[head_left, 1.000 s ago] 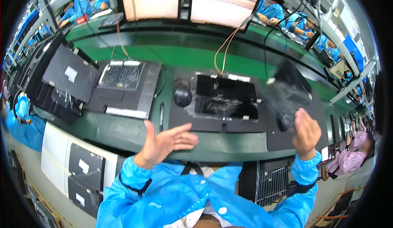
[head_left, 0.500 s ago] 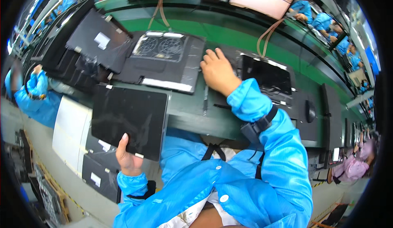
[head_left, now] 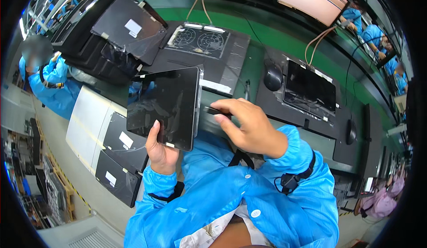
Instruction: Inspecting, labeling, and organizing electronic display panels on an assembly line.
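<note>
In my left hand (head_left: 163, 152) is a black tablet (head_left: 164, 105), gripped at its lower edge with the thumb on the glossy screen and the rest of the fingers behind it. The tablet is tilted, and clear film sticks out past its right edge. Just right of it, my right hand (head_left: 255, 128) pinches a small black plug-like piece (head_left: 213, 110) between thumb and forefinger. The piece points toward the tablet's right side without touching it; its exact kind is too small to tell.
A black mouse (head_left: 272, 76) lies beside another tablet (head_left: 310, 88) on a dark mat, with a second mouse (head_left: 351, 131) farther right. A panel with two printed circles (head_left: 195, 40) lies behind my tablet. Film-wrapped dark panels (head_left: 129, 25) lean at left. Monitors (head_left: 313, 1) stand at the back.
My right hand has left the mouse at the back, come nearer and taken hold of the small black piece. My left hand has raised and turned the tablet slightly.
</note>
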The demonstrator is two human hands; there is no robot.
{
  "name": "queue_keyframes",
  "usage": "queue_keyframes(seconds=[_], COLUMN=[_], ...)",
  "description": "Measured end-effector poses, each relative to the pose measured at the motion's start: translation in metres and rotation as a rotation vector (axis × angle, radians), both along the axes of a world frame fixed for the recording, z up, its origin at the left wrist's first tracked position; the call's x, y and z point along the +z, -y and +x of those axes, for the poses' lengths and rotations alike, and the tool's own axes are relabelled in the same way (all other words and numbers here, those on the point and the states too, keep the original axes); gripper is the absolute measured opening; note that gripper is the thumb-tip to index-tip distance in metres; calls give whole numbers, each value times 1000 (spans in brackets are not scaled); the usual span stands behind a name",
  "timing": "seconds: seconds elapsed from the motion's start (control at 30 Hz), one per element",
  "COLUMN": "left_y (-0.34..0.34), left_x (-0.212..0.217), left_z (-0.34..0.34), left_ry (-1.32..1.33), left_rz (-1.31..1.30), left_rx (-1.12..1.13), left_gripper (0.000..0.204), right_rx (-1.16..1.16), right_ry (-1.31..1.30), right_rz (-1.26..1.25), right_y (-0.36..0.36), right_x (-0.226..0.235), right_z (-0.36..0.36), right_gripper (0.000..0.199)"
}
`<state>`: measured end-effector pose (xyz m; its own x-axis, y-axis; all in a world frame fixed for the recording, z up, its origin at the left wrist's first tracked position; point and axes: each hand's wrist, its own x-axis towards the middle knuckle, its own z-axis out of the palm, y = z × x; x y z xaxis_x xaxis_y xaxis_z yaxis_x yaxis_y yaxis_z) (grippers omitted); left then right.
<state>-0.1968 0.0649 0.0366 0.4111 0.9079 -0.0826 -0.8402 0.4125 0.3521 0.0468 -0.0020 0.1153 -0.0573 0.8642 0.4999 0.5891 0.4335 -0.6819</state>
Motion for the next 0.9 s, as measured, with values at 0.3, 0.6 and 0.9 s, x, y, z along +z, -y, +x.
queue_keyframes(seconds=[0.3,0.6,0.9], left_y=[11,11,-56], left_x=[5,4,6], left_z=[16,13,82], left_ry=[-112,-289,-338], left_rz=[17,86,127], left_rx=[-12,-12,-116], left_gripper=[32,41,24], right_rx=[-28,51,-242], right_ry=[-2,128,498], right_rz=[92,-83,193], right_y=[5,10,-15], right_x=[-11,-6,-13], right_z=[7,18,36], right_gripper=[20,17,51])
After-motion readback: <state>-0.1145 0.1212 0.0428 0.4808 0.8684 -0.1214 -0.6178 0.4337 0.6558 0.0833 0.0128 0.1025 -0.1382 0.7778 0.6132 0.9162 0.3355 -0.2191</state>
